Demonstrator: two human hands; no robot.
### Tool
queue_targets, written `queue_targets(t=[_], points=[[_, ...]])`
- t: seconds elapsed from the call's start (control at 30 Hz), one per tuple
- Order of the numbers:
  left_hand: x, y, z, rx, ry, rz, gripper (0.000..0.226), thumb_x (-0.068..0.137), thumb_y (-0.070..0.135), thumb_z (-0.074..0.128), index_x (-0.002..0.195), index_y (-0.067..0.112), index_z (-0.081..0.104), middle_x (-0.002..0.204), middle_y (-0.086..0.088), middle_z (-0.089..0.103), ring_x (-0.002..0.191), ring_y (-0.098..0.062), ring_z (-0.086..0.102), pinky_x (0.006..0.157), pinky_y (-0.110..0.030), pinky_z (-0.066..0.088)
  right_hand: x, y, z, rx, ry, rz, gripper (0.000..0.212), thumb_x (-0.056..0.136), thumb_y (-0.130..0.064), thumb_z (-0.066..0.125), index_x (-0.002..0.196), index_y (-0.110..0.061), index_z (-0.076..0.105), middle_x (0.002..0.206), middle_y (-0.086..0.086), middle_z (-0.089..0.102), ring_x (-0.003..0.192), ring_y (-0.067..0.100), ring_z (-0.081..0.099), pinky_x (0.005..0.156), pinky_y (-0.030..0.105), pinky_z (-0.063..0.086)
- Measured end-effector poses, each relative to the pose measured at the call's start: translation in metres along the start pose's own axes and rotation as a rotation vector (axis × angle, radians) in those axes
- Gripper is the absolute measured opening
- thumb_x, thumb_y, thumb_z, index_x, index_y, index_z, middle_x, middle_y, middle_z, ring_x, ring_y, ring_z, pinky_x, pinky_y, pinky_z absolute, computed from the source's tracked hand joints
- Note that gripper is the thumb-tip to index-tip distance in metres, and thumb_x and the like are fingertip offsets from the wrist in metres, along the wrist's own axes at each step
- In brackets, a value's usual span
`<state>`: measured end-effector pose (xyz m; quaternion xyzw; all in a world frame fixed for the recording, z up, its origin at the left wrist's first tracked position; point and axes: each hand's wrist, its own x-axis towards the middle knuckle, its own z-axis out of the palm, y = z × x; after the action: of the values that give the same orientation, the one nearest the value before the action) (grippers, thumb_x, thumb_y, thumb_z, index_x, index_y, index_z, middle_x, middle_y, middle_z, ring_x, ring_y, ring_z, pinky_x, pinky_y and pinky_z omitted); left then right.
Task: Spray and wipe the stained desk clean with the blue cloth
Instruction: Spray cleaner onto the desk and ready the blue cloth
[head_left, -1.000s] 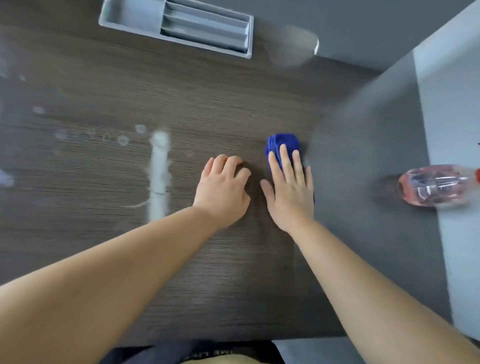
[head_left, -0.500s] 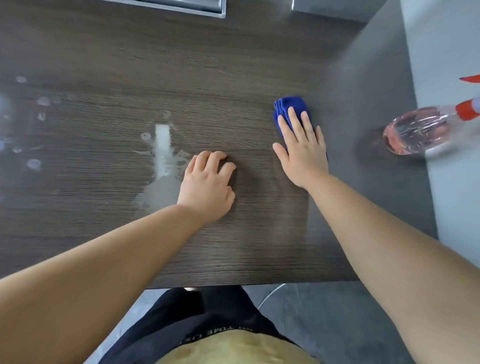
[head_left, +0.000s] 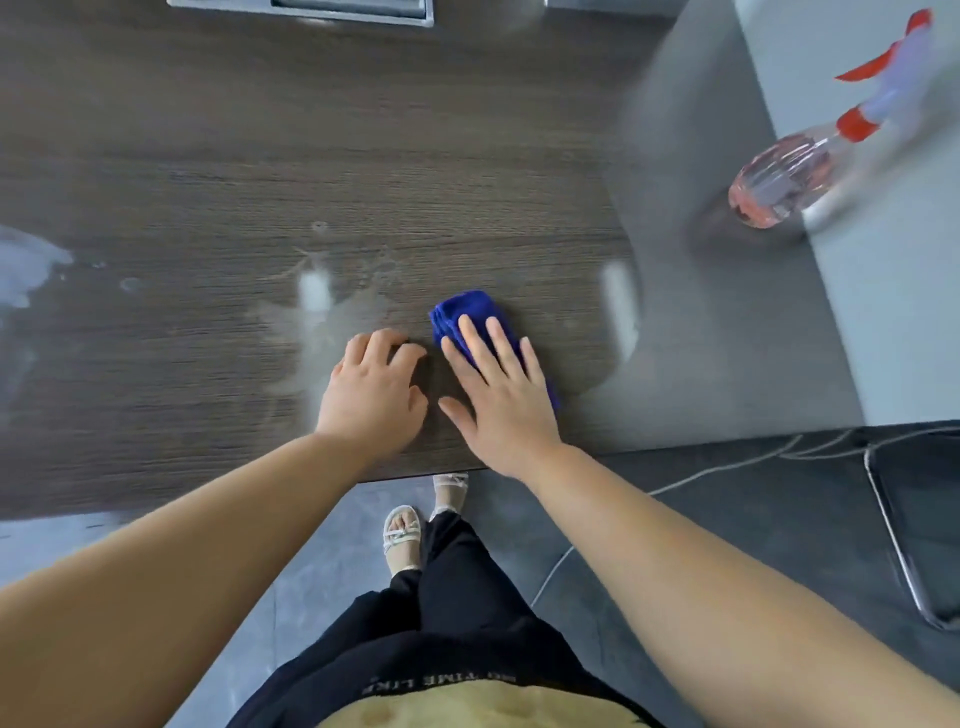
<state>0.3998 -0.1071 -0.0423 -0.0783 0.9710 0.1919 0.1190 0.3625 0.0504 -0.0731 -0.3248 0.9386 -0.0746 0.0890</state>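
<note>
My right hand (head_left: 498, 395) lies flat with straight fingers on the folded blue cloth (head_left: 460, 312), pressing it onto the dark wood desk (head_left: 260, 156) near the front edge. My left hand (head_left: 371, 389) rests on the desk just left of the cloth, its fingers curled under and holding nothing. A whitish wet stain (head_left: 317, 306) spreads on the wood just left of my left hand. Another pale smear (head_left: 26, 265) shows at the far left. A clear spray bottle (head_left: 779, 182) with pink liquid and a red trigger stands on the grey side surface at the right.
A grey tray (head_left: 311, 13) is cut off at the top edge. A light streak (head_left: 618, 306) marks where the wood meets the grey side surface (head_left: 727, 312). Below the desk edge are my feet, cables (head_left: 727, 467) and a chair frame (head_left: 898, 545) on the floor.
My right hand has dragged the blue cloth toward the front edge and closer to my left hand. The view has tilted down, showing the floor and my legs.
</note>
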Motion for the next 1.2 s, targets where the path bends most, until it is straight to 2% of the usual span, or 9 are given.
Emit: queue_targets(t=[0.07,0.13,0.2,0.27,0.47,0.77,0.97,1.07,1.2], points=[[-0.004,-0.001,-0.001,-0.022,-0.013,-0.012,0.044,0.088,0.019,0.049,0.132,0.016,0.049,0.136,-0.006,0.042,0.127,-0.030,0.030,0.101,-0.039,0.033,-0.001,0.001,-0.007,0.242,0.037,-0.033,0.050,0.097,-0.034,0.039,0.144,-0.020,0.038,0.155,0.001,0.026,0.144,0.029,0.020,0.114,0.048,0.015],[-0.006,0.001,-0.004,-0.058,-0.032,-0.024,0.044,0.089,0.019,0.047,0.133,0.018,0.047,0.136,-0.007,0.041,0.127,-0.030,0.029,0.100,-0.040,0.033,-0.009,0.009,-0.018,0.463,0.188,0.161,0.046,0.093,-0.020,0.049,0.139,-0.015,0.046,0.149,0.004,0.037,0.139,0.031,0.030,0.112,0.040,0.020],[-0.005,0.007,-0.006,-0.089,-0.034,-0.023,0.046,0.091,0.018,0.044,0.136,0.020,0.043,0.138,-0.006,0.038,0.128,-0.029,0.027,0.100,-0.040,0.033,-0.018,0.022,-0.028,0.394,0.344,0.451,0.039,0.088,-0.023,0.056,0.127,-0.016,0.057,0.132,0.005,0.054,0.122,0.030,0.048,0.101,0.036,0.034],[0.002,0.014,-0.009,-0.072,-0.027,0.021,0.048,0.092,0.018,0.043,0.140,0.022,0.038,0.142,-0.003,0.033,0.131,-0.028,0.023,0.101,-0.040,0.033,-0.026,0.031,-0.032,0.262,0.164,0.644,0.048,0.085,-0.040,0.064,0.127,-0.020,0.055,0.128,0.003,0.053,0.117,0.028,0.047,0.095,0.037,0.038],[0.038,0.038,-0.019,0.147,0.012,0.223,0.047,0.093,0.022,0.043,0.140,0.027,0.041,0.152,0.003,0.021,0.139,-0.024,0.014,0.113,-0.039,0.016,-0.026,0.032,-0.040,0.299,-0.025,0.594,0.059,0.080,-0.045,0.070,0.131,-0.023,0.050,0.114,-0.003,0.061,0.109,0.023,0.052,0.092,0.040,0.042],[0.062,0.041,-0.032,-0.161,-0.213,-0.108,0.043,0.082,0.032,0.066,0.123,0.024,0.055,0.103,0.002,0.061,0.105,-0.022,0.056,0.078,-0.030,0.045,-0.008,0.079,-0.065,0.468,-0.047,0.465,0.029,0.083,-0.012,0.066,0.110,-0.021,0.065,0.100,-0.003,0.052,0.091,0.017,0.055,0.081,0.029,0.045],[0.064,0.055,-0.038,-0.315,-0.207,-0.213,0.016,0.084,0.023,0.063,0.100,0.022,0.058,0.083,0.006,0.057,0.081,-0.017,0.054,0.063,-0.026,0.042,-0.017,0.081,-0.065,0.308,-0.009,0.281,0.045,0.072,-0.037,0.079,0.109,-0.019,0.062,0.116,-0.003,0.046,0.100,0.017,0.047,0.076,0.032,0.044],[0.063,0.063,-0.040,-0.601,-0.235,-0.392,0.011,0.084,0.013,0.062,0.093,0.015,0.056,0.080,0.001,0.056,0.076,-0.022,0.058,0.063,-0.033,0.055,-0.028,0.072,-0.050,0.087,-0.007,0.133,0.066,0.055,-0.052,0.083,0.110,-0.020,0.064,0.119,0.002,0.053,0.103,0.029,0.049,0.080,0.045,0.048],[0.065,0.080,-0.051,-1.158,-0.343,-0.697,0.014,0.089,0.004,0.059,0.077,0.008,0.053,0.077,-0.009,0.057,0.065,-0.019,0.060,0.061,-0.031,0.057,-0.024,0.064,-0.038,0.035,0.144,0.235,0.064,0.047,-0.058,0.083,0.097,-0.021,0.067,0.116,0.003,0.059,0.104,0.032,0.054,0.085,0.048,0.044]])
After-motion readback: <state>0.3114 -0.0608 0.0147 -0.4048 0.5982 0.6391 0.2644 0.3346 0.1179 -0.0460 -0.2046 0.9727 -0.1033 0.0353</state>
